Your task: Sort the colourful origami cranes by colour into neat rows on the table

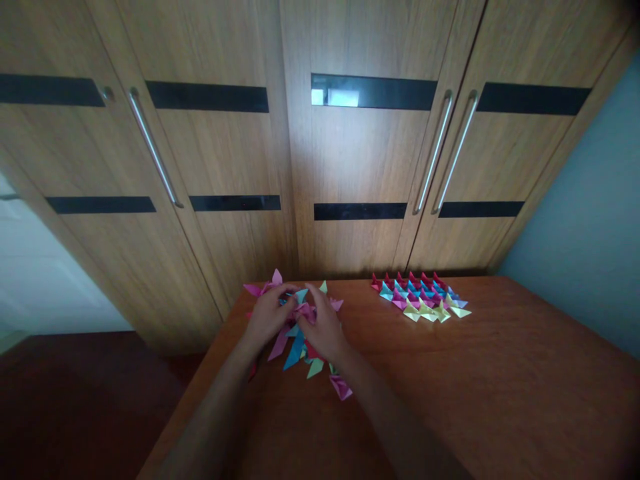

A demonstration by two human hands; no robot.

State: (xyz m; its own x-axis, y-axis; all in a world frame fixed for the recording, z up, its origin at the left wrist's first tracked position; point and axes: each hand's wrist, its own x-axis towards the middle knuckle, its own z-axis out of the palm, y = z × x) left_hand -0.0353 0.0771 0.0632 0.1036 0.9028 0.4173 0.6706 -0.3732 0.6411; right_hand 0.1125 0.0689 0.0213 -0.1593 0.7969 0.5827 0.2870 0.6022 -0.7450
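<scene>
A loose heap of folded paper pieces (300,343) in pink, blue, green and red lies on the wooden table (450,387), near its far left edge. My left hand (267,313) and my right hand (325,327) rest on top of this heap, fingers curled and meeting over a pink folded piece (303,311) between their fingertips. To the right, apart from my hands, several folded pieces lie in neat coloured rows (420,297): red, blue, pink and yellow.
Tall wooden cupboard doors (360,153) with long metal handles stand right behind the table. A pale blue wall (595,227) is on the right. A dark red floor (75,400) lies beyond the table's left edge.
</scene>
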